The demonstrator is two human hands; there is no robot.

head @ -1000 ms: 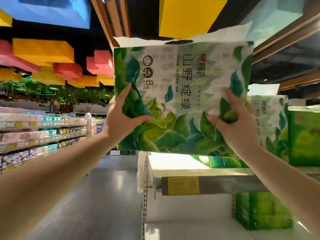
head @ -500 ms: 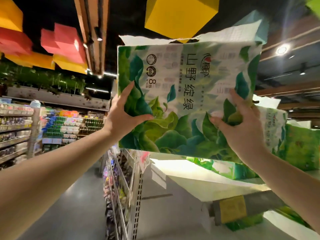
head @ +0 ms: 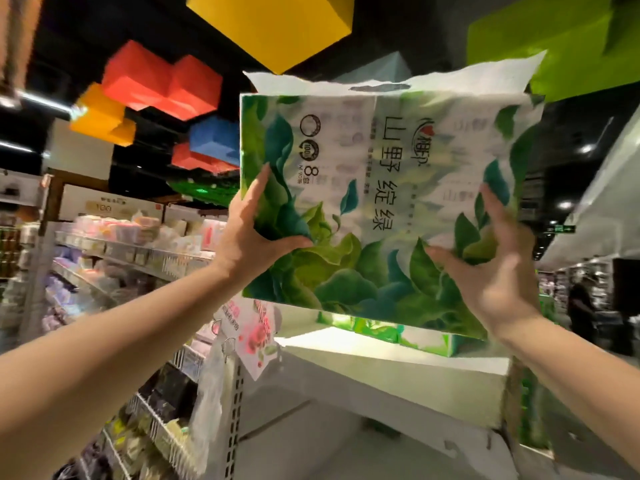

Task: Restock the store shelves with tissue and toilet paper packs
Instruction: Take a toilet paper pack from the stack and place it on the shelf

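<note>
A large tissue pack [head: 381, 188], white with green leaf print and a torn white handle strip on top, is held up high in front of me. My left hand [head: 249, 244] grips its left edge, thumb across the front. My right hand [head: 495, 271] grips its lower right part, thumb and fingers spread on the wrapper. The pack hangs above the lit white top shelf [head: 381, 368]. Behind its bottom edge lie more green tissue packs [head: 408, 336] on that shelf.
A perforated shelf upright [head: 235, 417] stands below the pack, with a hanging pink floral sign [head: 252, 337] beside it. Stocked shelves [head: 131, 251] run along the left. Coloured blocks [head: 159, 81] hang from the dark ceiling. A person [head: 581, 306] stands far right.
My view has swung left and tilted, so the aisle shelves on the left come closer. The pack stays raised in both hands, shifted right in view; the grip is unchanged.
</note>
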